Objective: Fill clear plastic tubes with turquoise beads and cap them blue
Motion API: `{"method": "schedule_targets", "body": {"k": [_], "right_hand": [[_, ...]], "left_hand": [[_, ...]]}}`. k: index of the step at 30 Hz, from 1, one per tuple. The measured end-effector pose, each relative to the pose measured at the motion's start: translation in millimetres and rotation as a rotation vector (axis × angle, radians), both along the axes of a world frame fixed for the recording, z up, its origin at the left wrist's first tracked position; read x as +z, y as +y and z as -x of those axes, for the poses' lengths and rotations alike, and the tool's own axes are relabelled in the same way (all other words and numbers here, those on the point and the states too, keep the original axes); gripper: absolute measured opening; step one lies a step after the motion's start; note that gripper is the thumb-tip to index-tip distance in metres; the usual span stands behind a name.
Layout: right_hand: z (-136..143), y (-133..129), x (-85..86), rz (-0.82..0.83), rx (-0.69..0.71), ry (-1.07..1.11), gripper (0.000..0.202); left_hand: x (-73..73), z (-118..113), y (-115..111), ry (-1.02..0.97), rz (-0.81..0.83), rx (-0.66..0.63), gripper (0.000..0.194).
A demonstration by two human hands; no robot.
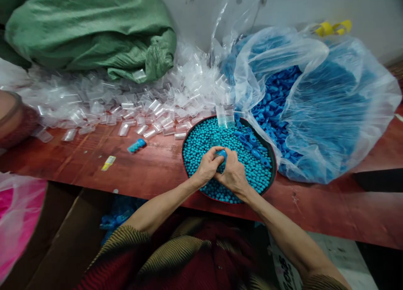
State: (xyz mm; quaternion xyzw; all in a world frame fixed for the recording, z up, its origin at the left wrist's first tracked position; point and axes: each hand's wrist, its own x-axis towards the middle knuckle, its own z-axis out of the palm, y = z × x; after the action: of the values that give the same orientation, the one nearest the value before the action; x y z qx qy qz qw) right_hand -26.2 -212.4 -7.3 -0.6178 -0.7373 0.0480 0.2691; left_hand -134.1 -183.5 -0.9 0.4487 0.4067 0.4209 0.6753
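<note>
Both my hands meet over a round tray (274, 172) filled with small turquoise balls (201, 141). My left hand (208, 166) and my right hand (232, 170) are closed together around a blue plastic cap (223, 154). What lies under the cap is mostly hidden by my fingers. Several loose blue caps (248, 141) rest on the balls at the tray's right side. At the tray's back edge are clear plastic tubes (225, 117). A tube filled with turquoise balls and closed by a blue cap (136, 145) lies on the table to the left.
Many clear tubes (154, 113) are heaped along the back of the red table (163, 168), beside a green sack (91, 30). An open plastic bag (340, 105) of blue caps stands right of the tray. A yellow-and-white scrap (108, 163) lies near the front edge.
</note>
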Motion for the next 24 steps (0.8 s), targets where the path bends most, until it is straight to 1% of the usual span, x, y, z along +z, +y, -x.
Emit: {"method": "schedule_targets", "body": {"k": [2, 4, 6, 8, 10, 11, 14, 18, 21, 24], "right_hand": [[1, 0, 1.3, 0.029, 0.018, 0.025, 0.067], [-1, 0, 0.5, 0.073, 0.059, 0.092, 0.068], [-5, 1, -1.5, 0.127, 0.105, 0.198, 0.072], [-9, 2, -3.4, 0.179, 0.14, 0.304, 0.081], [-11, 1, -3.8, 0.216, 0.158, 0.369, 0.089], [-11, 1, -3.2, 0.226, 0.167, 0.385, 0.09], [-8, -2, 1.1, 0.208, 0.177, 0.367, 0.083], [-2, -7, 3.4, 0.084, 0.146, 0.278, 0.075], [0, -9, -3.2, 0.021, 0.162, 0.234, 0.074], [4, -11, -11.2, -0.011, 0.181, 0.203, 0.079]], "left_hand": [[-0.3, 1, -1, 0.019, 0.019, 0.022, 0.029], [-1.2, 4, 0, 0.017, 0.033, 0.006, 0.033], [-0.7, 9, 1, -0.031, 0.03, -0.048, 0.041], [1.8, 15, 3, -0.093, 0.032, -0.127, 0.05], [5.2, 19, 3, -0.118, 0.056, -0.188, 0.054], [6.7, 20, 2, -0.111, 0.067, -0.198, 0.054], [9.0, 19, -2, -0.055, 0.058, -0.156, 0.05], [9.3, 14, -9, 0.039, -0.002, -0.076, 0.034], [9.8, 14, -14, 0.125, -0.045, -0.016, 0.026], [9.3, 17, -18, 0.213, -0.092, 0.029, 0.022]]}}
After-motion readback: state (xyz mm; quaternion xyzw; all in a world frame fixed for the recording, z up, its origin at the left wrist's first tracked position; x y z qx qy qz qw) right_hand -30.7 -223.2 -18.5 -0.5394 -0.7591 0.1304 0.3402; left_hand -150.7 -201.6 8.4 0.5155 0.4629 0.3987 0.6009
